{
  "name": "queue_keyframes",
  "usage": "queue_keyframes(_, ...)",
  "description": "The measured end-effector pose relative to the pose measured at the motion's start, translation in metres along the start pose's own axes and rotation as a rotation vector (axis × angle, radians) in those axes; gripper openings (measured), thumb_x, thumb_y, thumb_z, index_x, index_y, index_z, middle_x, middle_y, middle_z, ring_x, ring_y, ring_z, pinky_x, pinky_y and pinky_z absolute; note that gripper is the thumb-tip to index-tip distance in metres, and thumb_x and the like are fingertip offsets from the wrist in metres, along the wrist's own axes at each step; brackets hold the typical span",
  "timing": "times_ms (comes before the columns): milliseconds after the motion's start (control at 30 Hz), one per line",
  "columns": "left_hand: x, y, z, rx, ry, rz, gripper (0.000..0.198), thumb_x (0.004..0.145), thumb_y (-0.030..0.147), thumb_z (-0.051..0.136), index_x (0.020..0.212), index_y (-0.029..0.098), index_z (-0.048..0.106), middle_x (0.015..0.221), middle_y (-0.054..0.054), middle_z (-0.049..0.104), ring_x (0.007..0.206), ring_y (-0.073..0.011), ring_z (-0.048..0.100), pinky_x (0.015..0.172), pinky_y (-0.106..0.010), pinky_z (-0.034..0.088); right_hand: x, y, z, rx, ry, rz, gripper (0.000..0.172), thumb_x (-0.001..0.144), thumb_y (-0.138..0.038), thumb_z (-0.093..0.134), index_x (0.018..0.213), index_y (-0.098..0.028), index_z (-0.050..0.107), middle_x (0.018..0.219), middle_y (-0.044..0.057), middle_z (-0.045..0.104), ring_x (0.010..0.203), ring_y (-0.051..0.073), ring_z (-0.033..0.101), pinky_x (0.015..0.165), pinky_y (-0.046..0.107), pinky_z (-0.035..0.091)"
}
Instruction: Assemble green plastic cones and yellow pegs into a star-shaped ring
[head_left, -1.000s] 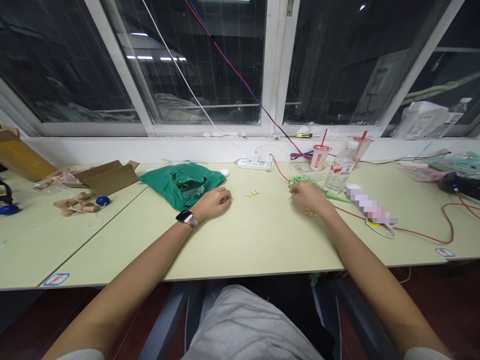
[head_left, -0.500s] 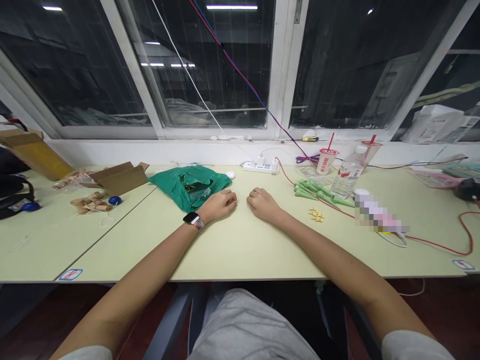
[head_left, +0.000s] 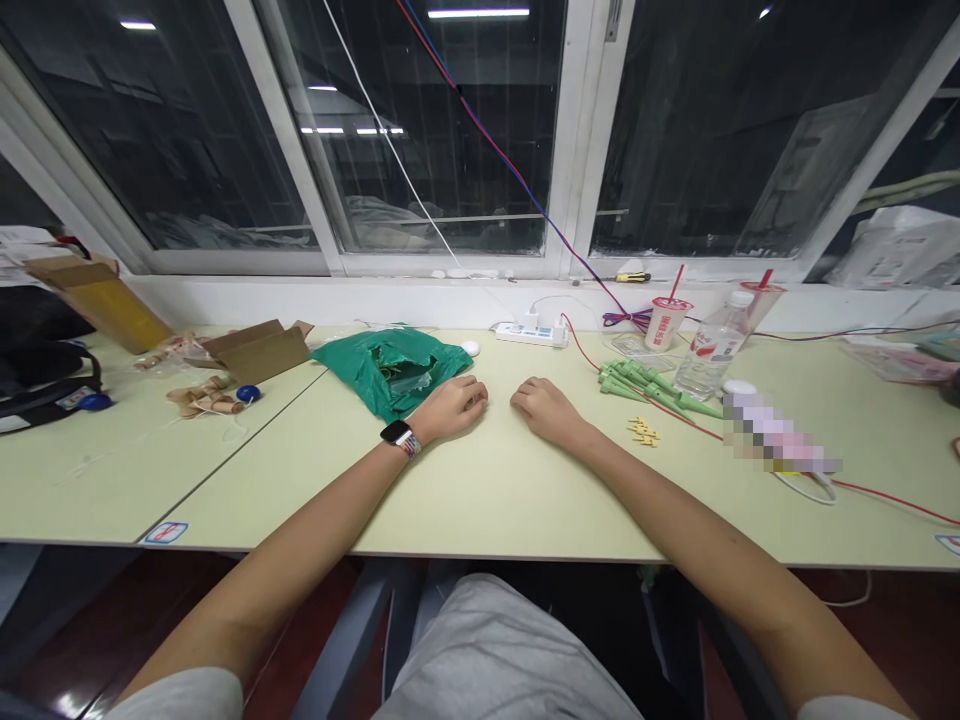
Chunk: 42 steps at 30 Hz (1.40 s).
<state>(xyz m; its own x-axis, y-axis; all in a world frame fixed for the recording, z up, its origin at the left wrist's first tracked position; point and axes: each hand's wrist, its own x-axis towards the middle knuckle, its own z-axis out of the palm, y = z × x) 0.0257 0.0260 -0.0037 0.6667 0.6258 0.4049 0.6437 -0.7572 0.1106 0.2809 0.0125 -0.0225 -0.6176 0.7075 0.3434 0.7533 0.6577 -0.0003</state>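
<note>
My left hand [head_left: 452,408] rests on the pale table with its fingers loosely bent and a gap between thumb and fingers. A watch [head_left: 400,435] is on that wrist. Just behind and left of this hand lies a crumpled green plastic bag [head_left: 352,358], its torn mouth showing some green content. My right hand [head_left: 549,410] lies palm down across a small gap, fingers relaxed and slightly curled, with nothing visible in them. Right of it are a pile of green tapered plastic pieces [head_left: 649,385] and a cluster of small yellow pieces [head_left: 643,432].
Behind the hands is a white power strip [head_left: 531,333]. On the right are a paper cup with a straw [head_left: 666,323], a clear bottle [head_left: 709,355] and a red cable [head_left: 885,492]. To the left lie an open cardboard box [head_left: 259,352] and wooden pieces with a blue ball [head_left: 248,393].
The view has turned slightly left, so everything appears a little farther right. Both hands keep their places on the table.
</note>
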Motion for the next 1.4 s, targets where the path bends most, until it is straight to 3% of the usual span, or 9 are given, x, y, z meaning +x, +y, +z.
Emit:
queue_keyframes(167, 0.001, 0.003, 0.0, -0.005, 0.004, 0.022, 0.017, 0.1, 0.021, 0.051, 0.101, 0.019, 0.068, 0.096, -0.007, 0.067, 0.087, -0.0224, 0.063, 0.081, -0.036, 0.047, -0.001, -0.002, 0.003, -0.031, -0.016, -0.016, 0.03, 0.104, -0.006, 0.048, 0.115, -0.015, 0.075, 0.113, 0.013, 0.074, 0.103, 0.025, 0.063, 0.094, 0.036, 0.044)
queue_keyframes(400, 0.0, 0.009, 0.0, -0.01, 0.023, 0.044, 0.019, 0.101, 0.021, 0.049, 0.107, 0.02, 0.067, 0.101, -0.007, 0.068, 0.089, -0.0226, 0.064, 0.086, -0.037, 0.048, -0.002, -0.003, 0.005, 0.1, 0.075, 0.003, 0.031, 0.1, -0.001, 0.05, 0.111, -0.016, 0.074, 0.11, 0.012, 0.073, 0.102, 0.023, 0.065, 0.092, 0.034, 0.048)
queue_keyframes(500, 0.001, 0.012, 0.001, -0.021, 0.039, 0.059, 0.018, 0.103, 0.024, 0.05, 0.112, 0.02, 0.065, 0.103, -0.008, 0.068, 0.093, -0.0232, 0.064, 0.088, -0.037, 0.048, 0.0, -0.005, 0.009, 0.311, 0.185, 0.037, 0.032, 0.095, 0.001, 0.051, 0.107, -0.017, 0.074, 0.11, 0.011, 0.074, 0.103, 0.022, 0.068, 0.094, 0.035, 0.051)
queue_keyframes(633, 0.001, 0.02, 0.002, -0.056, 0.067, 0.077, 0.017, 0.105, 0.035, 0.055, 0.111, 0.021, 0.063, 0.105, -0.008, 0.069, 0.097, -0.0239, 0.065, 0.089, -0.038, 0.048, 0.006, -0.015, 0.013, 0.817, 0.404, 0.193, 0.019, 0.091, -0.009, 0.06, 0.098, -0.019, 0.074, 0.103, 0.007, 0.076, 0.095, 0.02, 0.074, 0.092, 0.035, 0.057)
queue_keyframes(733, 0.002, 0.025, 0.003, -0.062, 0.102, 0.076, 0.02, 0.108, 0.038, 0.053, 0.104, 0.021, 0.063, 0.101, -0.008, 0.069, 0.095, -0.0241, 0.064, 0.087, -0.039, 0.047, 0.009, -0.023, 0.014, 1.133, 0.42, 0.287, 0.014, 0.086, -0.018, 0.066, 0.098, -0.019, 0.073, 0.1, 0.006, 0.079, 0.094, 0.021, 0.077, 0.088, 0.036, 0.06)
queue_keyframes(800, 0.002, 0.026, 0.003, -0.081, 0.127, 0.07, 0.021, 0.109, 0.037, 0.051, 0.102, 0.021, 0.063, 0.098, -0.008, 0.069, 0.092, -0.0237, 0.064, 0.085, -0.038, 0.048, 0.009, -0.026, 0.013, 1.213, 0.41, 0.304, 0.015, 0.083, -0.022, 0.07, 0.098, -0.019, 0.073, 0.1, 0.006, 0.08, 0.095, 0.022, 0.078, 0.089, 0.036, 0.061)
queue_keyframes(967, 0.002, 0.026, 0.002, -0.144, 0.164, 0.07, 0.023, 0.11, 0.038, 0.051, 0.103, 0.021, 0.065, 0.096, -0.008, 0.069, 0.09, -0.0226, 0.064, 0.084, -0.037, 0.049, 0.006, -0.025, 0.01, 1.121, 0.362, 0.291, 0.015, 0.089, -0.03, 0.07, 0.099, -0.019, 0.075, 0.095, 0.005, 0.08, 0.089, 0.02, 0.076, 0.086, 0.035, 0.06)
queue_keyframes(1133, 0.001, 0.023, 0.001, -0.165, 0.178, 0.08, 0.025, 0.109, 0.039, 0.053, 0.096, 0.021, 0.066, 0.096, -0.008, 0.07, 0.09, -0.0228, 0.065, 0.083, -0.036, 0.049, 0.004, -0.018, 0.007, 0.898, 0.283, 0.202, 0.017, 0.096, -0.026, 0.064, 0.098, -0.019, 0.08, 0.088, 0.004, 0.081, 0.082, 0.019, 0.073, 0.083, 0.033, 0.056)
queue_keyframes(1400, 0.002, 0.021, 0.006, -0.115, 0.098, 0.116, 0.029, 0.11, 0.037, 0.047, 0.093, 0.021, 0.063, 0.091, -0.009, 0.067, 0.086, -0.0232, 0.062, 0.08, -0.037, 0.048, 0.001, -0.009, -0.001, 0.699, 0.206, 0.088, 0.016, 0.099, -0.02, 0.065, 0.098, -0.017, 0.081, 0.095, 0.006, 0.081, 0.083, 0.018, 0.07, 0.08, 0.029, 0.05)
